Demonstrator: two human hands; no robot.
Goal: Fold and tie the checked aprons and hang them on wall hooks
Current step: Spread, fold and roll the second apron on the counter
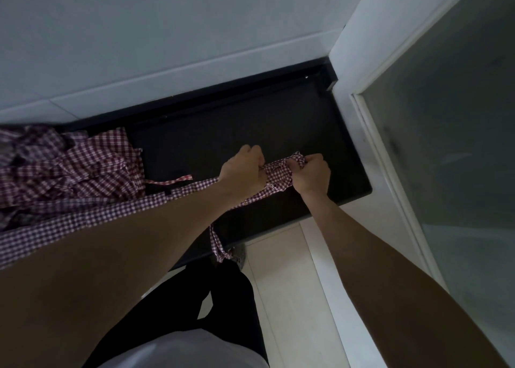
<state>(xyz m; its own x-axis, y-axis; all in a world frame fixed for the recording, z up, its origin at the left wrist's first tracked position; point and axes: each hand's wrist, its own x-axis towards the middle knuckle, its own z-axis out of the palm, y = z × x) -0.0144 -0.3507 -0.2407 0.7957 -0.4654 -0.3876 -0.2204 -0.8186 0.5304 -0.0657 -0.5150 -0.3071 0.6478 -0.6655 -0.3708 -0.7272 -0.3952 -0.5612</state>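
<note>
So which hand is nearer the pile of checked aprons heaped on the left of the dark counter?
Left. The left hand grips the apron being tied, closer to the pile. The right hand grips the same apron farther away, beyond the left.

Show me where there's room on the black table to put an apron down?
Bare table lies behind the hands, between the apron pile and the white door frame. The left end is crowded with the pile. Both the left hand and right hand grip an apron.
</note>
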